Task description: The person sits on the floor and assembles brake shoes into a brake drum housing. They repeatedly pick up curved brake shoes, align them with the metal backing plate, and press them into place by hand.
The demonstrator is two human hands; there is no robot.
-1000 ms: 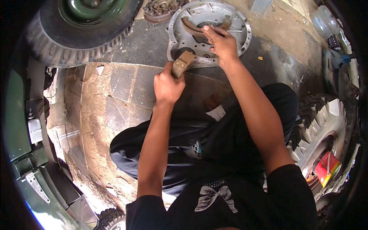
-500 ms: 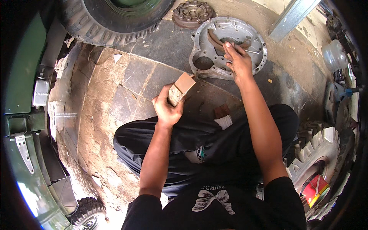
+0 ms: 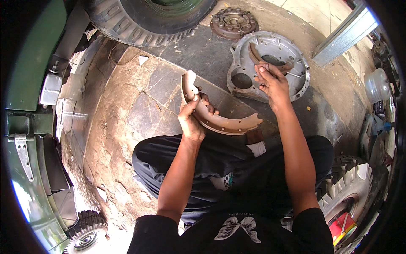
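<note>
In my left hand is a curved brown brake shoe, gripped near one end with its inner face and row of holes showing. Its other end reaches right, above my lap. My right hand is raised over a grey metal housing, fingers pinched together. Whatever those fingers may hold is too small to make out. Behind the fingertips, a second curved brown shoe-like piece lies in the housing, partly covered by my hand.
A rusty round clutch cover lies beyond the housing. A large tyre stands at the upper left beside a green vehicle. A metal post rises at the upper right. Another wheel is at the right.
My left hand has turned the brake shoe from end-on to show its full curve. My right hand stays pinched over the housing, slightly shifted. The whole view has moved a little.
</note>
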